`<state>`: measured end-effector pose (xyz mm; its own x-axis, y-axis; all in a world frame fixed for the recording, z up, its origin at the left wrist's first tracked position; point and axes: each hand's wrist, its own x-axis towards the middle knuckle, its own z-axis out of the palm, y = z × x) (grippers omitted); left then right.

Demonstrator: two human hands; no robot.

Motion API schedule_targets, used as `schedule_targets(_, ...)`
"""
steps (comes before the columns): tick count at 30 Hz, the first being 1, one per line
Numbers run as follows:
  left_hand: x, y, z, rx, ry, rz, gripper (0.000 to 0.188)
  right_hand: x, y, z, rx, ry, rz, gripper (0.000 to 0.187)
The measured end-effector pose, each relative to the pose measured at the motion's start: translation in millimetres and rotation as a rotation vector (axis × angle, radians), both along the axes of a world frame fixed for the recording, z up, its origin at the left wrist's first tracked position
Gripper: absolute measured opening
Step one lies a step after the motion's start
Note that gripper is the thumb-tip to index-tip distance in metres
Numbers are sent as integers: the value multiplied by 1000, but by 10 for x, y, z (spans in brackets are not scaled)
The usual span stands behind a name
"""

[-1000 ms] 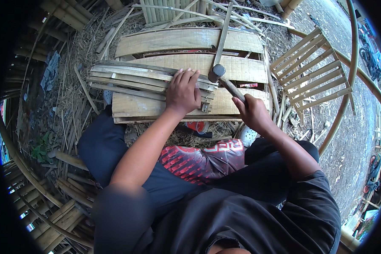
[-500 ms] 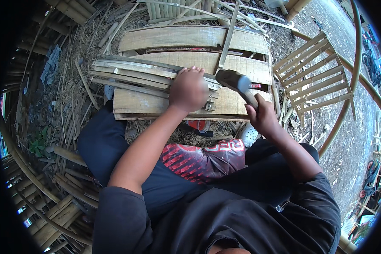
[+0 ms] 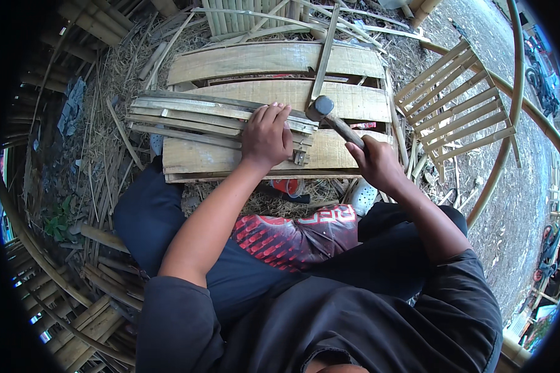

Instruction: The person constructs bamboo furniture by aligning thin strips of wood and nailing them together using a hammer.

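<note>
A bundle of long, thin bamboo strips (image 3: 186,115) lies across the slatted wooden table (image 3: 230,165), with their right ends near the middle of it. My left hand (image 3: 266,135) rests over the strips close to those ends, its fingers together and bent over them. In my right hand (image 3: 379,163) is a hammer (image 3: 342,128), gripped by its wooden handle. The hammer's dark head is just right of the strip ends; whether it touches anything I cannot tell. Short crosspieces (image 3: 300,156) show at the strips' right ends, beside my left hand.
A loose wooden slat (image 3: 325,59) slants across the table's far boards. To the right stands a slatted bamboo rack (image 3: 457,102) by a curved bamboo pole (image 3: 504,161). Bamboo offcuts (image 3: 115,273) and straw litter the ground on the left. A red container (image 3: 286,186) sits below the table's near edge.
The hammer head has swung left, closer to the strip ends. My left hand, blurred before, is now sharp and slightly farther left on the strips. The whole view has shifted a little.
</note>
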<state>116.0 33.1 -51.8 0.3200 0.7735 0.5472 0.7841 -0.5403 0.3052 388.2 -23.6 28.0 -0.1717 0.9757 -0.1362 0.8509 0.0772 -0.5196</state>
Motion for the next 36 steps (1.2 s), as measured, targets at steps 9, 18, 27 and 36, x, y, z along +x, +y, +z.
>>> schedule_targets(9, 6, -2, 3, 3, 0, 3, 39, -28, -11, -98, -27, 15, -13, 50)
schedule_targets(18, -19, -14, 6, -14, -1, 16, 39, -31, -154, 13, 196, 186, -14, 33)
schedule_targets(27, 4, -4, -49, -33, -1, -9, 41, -63, -78, -162, 81, 72, 33, 39)
schedule_targets(36, 48, 0, 15, -38, 7, 10, 42, 51, -80, 99, 254, 255, 14, 31)
